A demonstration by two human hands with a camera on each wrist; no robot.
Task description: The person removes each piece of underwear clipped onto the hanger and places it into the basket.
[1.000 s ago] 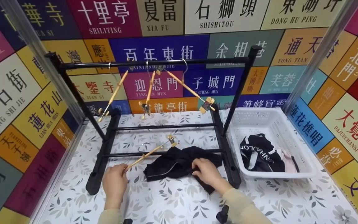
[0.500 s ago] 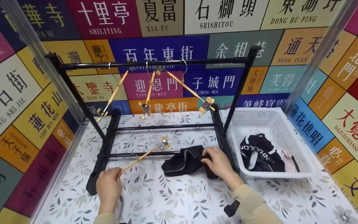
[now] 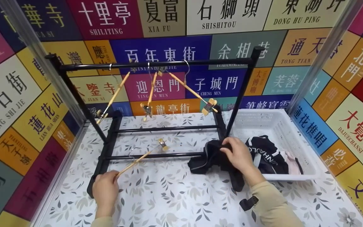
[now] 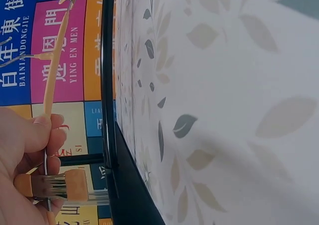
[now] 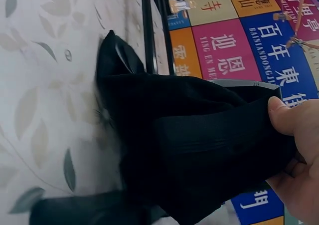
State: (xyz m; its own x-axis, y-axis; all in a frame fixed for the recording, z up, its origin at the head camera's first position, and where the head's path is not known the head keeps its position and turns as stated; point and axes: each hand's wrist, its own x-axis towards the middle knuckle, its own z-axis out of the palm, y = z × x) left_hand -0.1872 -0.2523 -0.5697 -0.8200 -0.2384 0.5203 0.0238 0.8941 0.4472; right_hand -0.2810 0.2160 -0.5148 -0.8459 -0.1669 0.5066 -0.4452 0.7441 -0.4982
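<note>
My left hand [image 3: 106, 189] grips one end of a wooden clip hanger [image 3: 135, 162], its metal hook upward and one clip at the far end. In the left wrist view the fingers close round the bar beside a wooden clip [image 4: 52, 185]. My right hand [image 3: 239, 154] pinches a black cloth garment [image 3: 208, 157] by its upper edge, with a pale strip along that edge in the right wrist view. The garment hangs in loose folds over the right foot of the black rack [image 3: 156, 64], close to the basket.
Several more clip hangers [image 3: 184, 83] hang from the rack's top bar. On the right stands a white plastic basket [image 3: 295, 178] holding a black garment with white lettering [image 3: 265, 154] and something pink [image 3: 293, 164]. Patterned walls enclose the table on the back and sides.
My right hand has carried the black garment rightward, away from the hanger and toward the basket. My left hand has shifted slightly left and down with the hanger.
</note>
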